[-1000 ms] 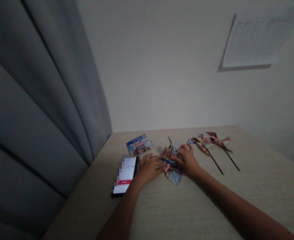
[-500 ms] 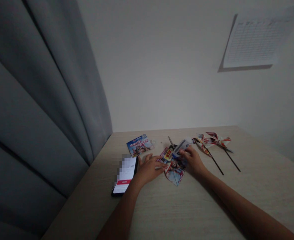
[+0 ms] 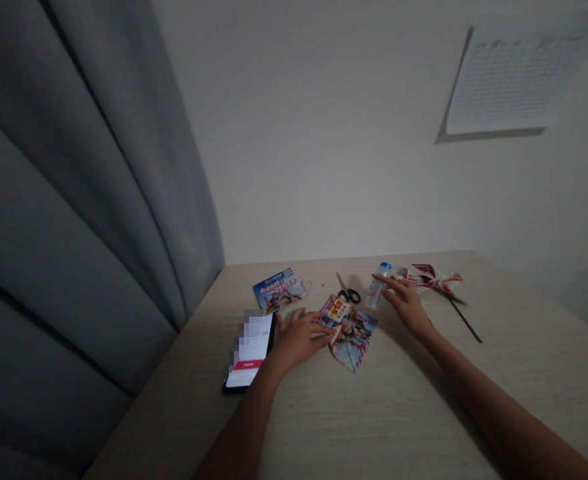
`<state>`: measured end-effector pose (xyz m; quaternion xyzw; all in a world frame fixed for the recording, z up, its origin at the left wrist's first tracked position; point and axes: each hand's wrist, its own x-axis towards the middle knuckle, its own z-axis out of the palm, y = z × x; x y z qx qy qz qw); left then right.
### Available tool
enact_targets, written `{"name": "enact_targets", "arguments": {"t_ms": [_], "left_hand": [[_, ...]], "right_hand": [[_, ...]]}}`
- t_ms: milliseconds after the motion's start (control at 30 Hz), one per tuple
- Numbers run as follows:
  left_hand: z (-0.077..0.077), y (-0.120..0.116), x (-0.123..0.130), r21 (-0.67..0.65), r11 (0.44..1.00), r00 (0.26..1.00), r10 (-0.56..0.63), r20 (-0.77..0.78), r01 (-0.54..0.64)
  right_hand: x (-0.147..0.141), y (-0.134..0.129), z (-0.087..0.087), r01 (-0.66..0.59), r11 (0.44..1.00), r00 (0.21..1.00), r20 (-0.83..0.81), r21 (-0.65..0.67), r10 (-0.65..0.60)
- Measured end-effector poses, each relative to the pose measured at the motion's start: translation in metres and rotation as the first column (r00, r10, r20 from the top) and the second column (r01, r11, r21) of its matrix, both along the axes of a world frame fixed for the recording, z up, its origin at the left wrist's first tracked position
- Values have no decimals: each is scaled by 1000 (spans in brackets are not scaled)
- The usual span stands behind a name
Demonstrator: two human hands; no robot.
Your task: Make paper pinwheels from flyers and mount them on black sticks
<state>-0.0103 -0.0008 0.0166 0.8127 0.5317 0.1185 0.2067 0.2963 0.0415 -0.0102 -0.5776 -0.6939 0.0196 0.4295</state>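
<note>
A colourful printed paper piece (image 3: 357,333), with one corner folded in, lies on the table. My left hand (image 3: 299,339) rests with spread fingers, its fingertips on the paper's left side. A clear glue bottle with a blue end (image 3: 377,287) lies just beyond the paper's upper right. My right hand (image 3: 408,303) is beside the bottle with fingers apart; whether the fingertips touch it is unclear. Black-handled scissors (image 3: 349,295) lie behind the paper. Paper pinwheels (image 3: 437,279) on dark sticks are partly hidden behind my right hand.
A phone with a lit screen (image 3: 248,353) lies left of my left hand. Another printed paper (image 3: 280,290) is farther back. The wooden table (image 3: 334,427) meets a wall with a posted sheet (image 3: 504,87); a grey curtain (image 3: 99,167) hangs at left.
My right hand has moved right and opened, away from the glue bottle, which now lies farther right. The paper's right side and the scissors' handles are uncovered. My left hand has stayed put.
</note>
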Motion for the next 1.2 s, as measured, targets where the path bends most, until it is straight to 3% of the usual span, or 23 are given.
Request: {"name": "enact_targets", "arguments": {"t_ms": [267,467,800,1200], "left_hand": [[-7,1,4,84,996,1000,16,17,-17],[-11,1,5,103,994,1000,24,7,-24],[-10,0,5,110,994,1000,22,16,-24],[-4,3,0,88,992,996,88,22,-89]], "right_hand": [[-9,-9,4,23,999,951,306,40,-34],[-9,-9,3,-16,997,907,422,80,-20],[-5,-18,16,-73,997,851,518,-39,83],[-4,-30,10,-45,959,810,552,-279,199]]}}
